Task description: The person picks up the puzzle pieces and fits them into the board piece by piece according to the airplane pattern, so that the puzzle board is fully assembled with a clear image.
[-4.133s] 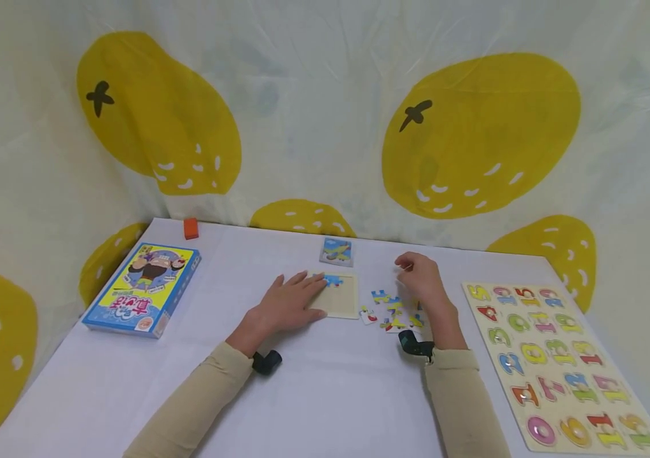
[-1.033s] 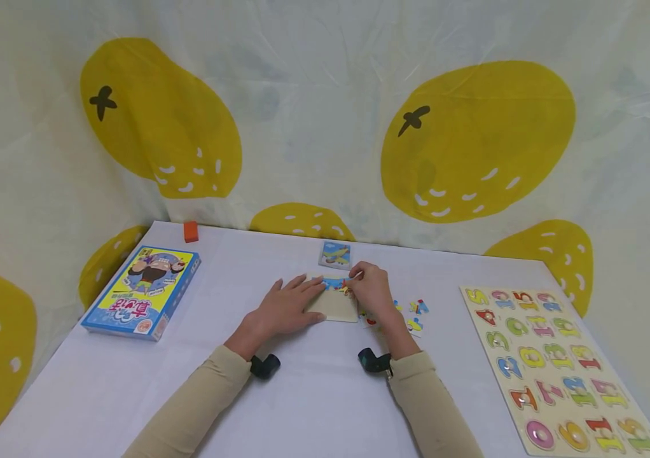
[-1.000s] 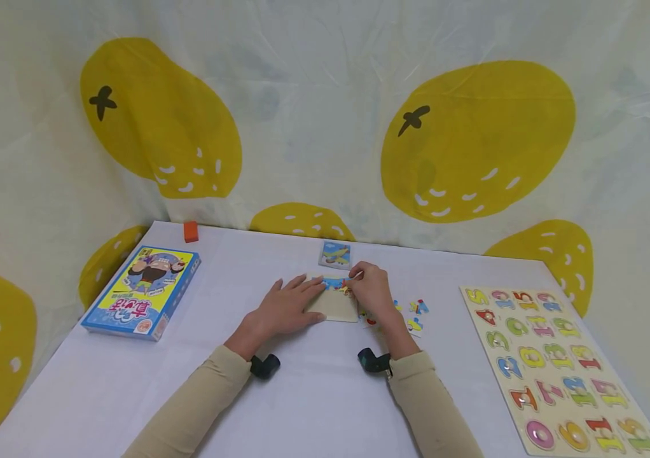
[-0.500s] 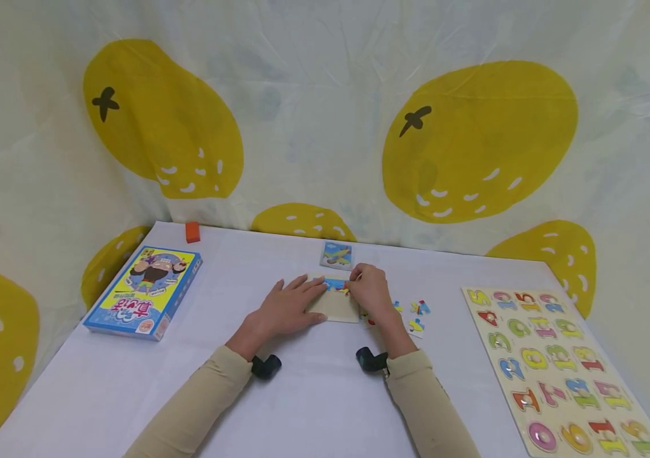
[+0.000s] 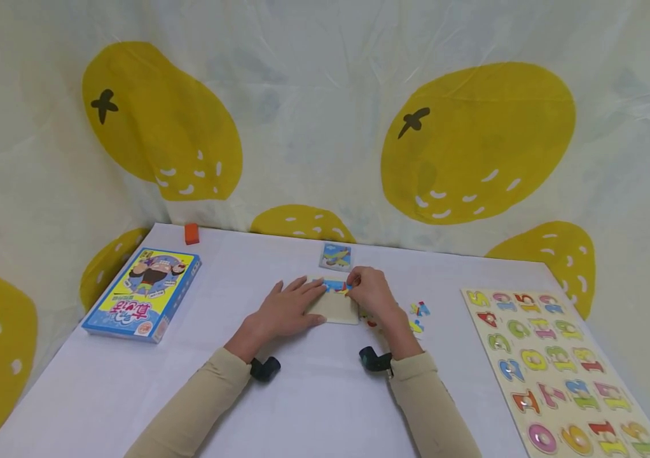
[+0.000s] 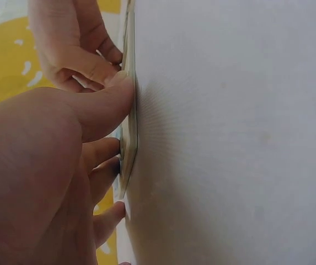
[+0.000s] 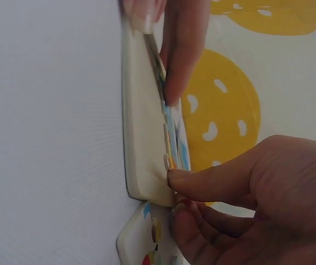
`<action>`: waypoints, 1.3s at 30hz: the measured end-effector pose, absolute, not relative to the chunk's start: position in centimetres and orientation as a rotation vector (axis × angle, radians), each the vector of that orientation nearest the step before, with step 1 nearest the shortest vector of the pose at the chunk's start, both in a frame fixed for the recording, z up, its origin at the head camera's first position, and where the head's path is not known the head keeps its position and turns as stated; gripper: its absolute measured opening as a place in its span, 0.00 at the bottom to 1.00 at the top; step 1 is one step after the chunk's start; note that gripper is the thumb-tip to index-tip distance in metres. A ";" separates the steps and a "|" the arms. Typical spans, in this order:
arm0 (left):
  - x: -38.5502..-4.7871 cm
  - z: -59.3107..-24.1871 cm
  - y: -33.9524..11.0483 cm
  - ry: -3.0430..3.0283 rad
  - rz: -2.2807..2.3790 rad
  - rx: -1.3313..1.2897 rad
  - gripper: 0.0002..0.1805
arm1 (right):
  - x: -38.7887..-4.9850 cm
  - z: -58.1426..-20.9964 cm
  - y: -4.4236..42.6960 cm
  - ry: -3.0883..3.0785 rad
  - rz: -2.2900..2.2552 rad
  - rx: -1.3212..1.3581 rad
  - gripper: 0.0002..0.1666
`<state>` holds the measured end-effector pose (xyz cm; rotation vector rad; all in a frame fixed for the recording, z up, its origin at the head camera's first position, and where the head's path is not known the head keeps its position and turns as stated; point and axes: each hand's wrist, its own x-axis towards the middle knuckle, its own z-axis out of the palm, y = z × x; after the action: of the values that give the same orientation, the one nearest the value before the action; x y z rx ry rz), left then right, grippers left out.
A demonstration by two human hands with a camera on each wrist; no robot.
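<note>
A small pale jigsaw tray [image 5: 341,313] lies mid-table, with joined blue pieces [image 5: 333,285] along its far side. My left hand [image 5: 287,308] rests flat over the tray's left side, fingers spread; the left wrist view shows the thumb [image 6: 111,105] on its edge. At the tray's far right corner, my right hand [image 5: 373,296] pinches a jigsaw piece between thumb and finger. In the right wrist view, the orange edge of that piece [image 7: 167,161] shows by the thumb; the rest is hidden. Several loose pieces [image 5: 420,309] lie right of the tray, partly behind the right hand.
Behind the tray lies a small airplane picture card [image 5: 336,256]. A blue and yellow game box [image 5: 144,292] is at the left, with an orange block [image 5: 191,233] beyond it. A wooden number board [image 5: 554,362] covers the right side. A fruit-patterned curtain [image 5: 313,127] stands behind.
My right hand has come left from above the loose pieces to the tray's far right corner. More picture shows in the tray. During the last second both hands barely shift.
</note>
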<state>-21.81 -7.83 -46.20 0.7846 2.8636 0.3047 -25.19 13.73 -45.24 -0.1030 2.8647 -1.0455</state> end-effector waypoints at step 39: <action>-21.6 -45.6 -9.1 2.847 0.314 0.740 0.40 | -24.0 -44.6 15.5 2.789 -1.058 -0.307 0.12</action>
<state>-21.55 -9.08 -45.64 0.7402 2.8471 0.3138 -24.04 15.49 -44.56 -0.3072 2.7891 -1.0579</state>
